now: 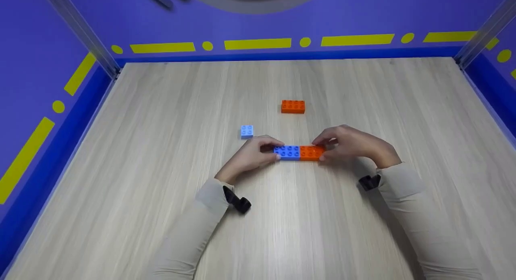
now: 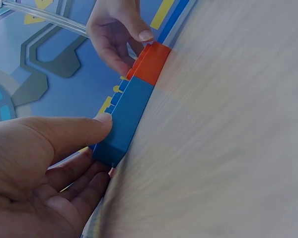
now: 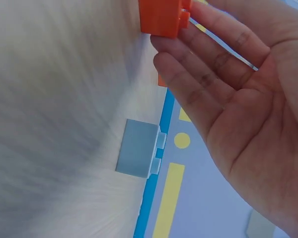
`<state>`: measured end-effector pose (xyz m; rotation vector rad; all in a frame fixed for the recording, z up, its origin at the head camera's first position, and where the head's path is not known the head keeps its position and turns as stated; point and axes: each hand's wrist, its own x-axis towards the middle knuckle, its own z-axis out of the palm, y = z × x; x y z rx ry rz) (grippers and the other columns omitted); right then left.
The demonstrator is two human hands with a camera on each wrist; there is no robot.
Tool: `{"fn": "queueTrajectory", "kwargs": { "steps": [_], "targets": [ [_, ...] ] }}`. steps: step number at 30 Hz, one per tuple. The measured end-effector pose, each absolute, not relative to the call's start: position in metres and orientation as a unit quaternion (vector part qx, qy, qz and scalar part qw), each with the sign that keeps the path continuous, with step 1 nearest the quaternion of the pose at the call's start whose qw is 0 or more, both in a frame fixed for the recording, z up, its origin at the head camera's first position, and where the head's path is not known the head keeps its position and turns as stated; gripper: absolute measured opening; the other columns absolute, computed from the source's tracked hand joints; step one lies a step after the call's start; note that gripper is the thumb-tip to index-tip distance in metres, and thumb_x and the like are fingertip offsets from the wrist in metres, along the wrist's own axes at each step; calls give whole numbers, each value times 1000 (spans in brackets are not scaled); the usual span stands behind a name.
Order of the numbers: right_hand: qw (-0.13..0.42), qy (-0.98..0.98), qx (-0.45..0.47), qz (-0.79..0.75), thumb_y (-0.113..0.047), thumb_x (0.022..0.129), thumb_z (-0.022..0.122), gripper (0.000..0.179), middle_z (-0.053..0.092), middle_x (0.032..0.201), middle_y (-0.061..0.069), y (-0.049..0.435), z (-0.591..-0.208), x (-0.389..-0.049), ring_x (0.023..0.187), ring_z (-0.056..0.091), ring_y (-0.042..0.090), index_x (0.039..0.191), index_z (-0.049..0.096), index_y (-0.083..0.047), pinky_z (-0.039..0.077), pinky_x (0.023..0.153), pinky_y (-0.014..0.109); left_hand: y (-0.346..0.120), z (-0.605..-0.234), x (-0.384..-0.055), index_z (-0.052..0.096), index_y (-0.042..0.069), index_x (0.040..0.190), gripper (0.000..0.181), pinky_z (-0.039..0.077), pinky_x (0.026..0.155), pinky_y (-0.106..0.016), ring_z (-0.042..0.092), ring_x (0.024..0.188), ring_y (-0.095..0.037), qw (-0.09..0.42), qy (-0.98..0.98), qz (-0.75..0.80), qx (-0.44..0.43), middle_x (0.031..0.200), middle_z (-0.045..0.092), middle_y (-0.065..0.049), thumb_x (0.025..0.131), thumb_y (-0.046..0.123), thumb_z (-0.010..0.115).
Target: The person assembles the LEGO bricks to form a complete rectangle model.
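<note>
Two building bricks lie end to end on the table in the head view, a blue brick (image 1: 287, 152) on the left and an orange brick (image 1: 312, 153) on the right, their ends touching. My left hand (image 1: 253, 154) pinches the blue brick's left end between thumb and fingers, as the left wrist view also shows with the blue brick (image 2: 124, 121) at the thumb tip. At the other end, my right hand (image 1: 346, 144) holds the orange brick between thumb and fingers. In the right wrist view the orange brick (image 3: 161, 17) is partly cut off at the top.
A small light-blue brick (image 1: 246, 131) sits just beyond my left hand. Farther back lies another orange brick (image 1: 293, 106). The wood-grain table (image 1: 161, 123) is bordered by purple walls (image 1: 258, 28) with yellow markings at the back and sides.
</note>
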<state>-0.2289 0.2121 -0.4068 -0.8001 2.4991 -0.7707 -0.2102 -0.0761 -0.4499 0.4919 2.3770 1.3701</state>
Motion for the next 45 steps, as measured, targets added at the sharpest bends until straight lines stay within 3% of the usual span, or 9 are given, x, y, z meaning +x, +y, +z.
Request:
{"fn": "queueTrajectory", "kwargs": {
  "steps": [9, 26, 45],
  "targets": [
    [183, 900, -270, -287, -9, 88, 66, 36, 66, 121, 14, 209, -399, -238, 113, 60, 32, 124, 63, -3, 46, 100, 51, -77, -450, -211, 67, 17, 121, 34, 38, 108, -32, 52, 122, -15, 171, 843, 475, 183, 125, 62, -1, 88, 14, 69],
    [103, 913, -264, -294, -16, 89, 69, 39, 63, 128, 12, 195, -388, -259, 119, 56, 31, 126, 62, -4, 43, 104, 48, -75, -449, -213, 67, 13, 120, 33, 39, 107, -32, 55, 118, -16, 169, 841, 476, 196, 123, 64, -3, 87, 12, 69],
    [103, 925, -221, -290, -13, 90, 66, 40, 61, 130, 14, 178, -387, -288, 122, 55, 34, 129, 60, -4, 43, 105, 47, -76, -450, -213, 67, 15, 120, 34, 39, 107, -31, 54, 119, -14, 172, 842, 472, 195, 123, 63, -1, 87, 14, 70]
  ]
}}
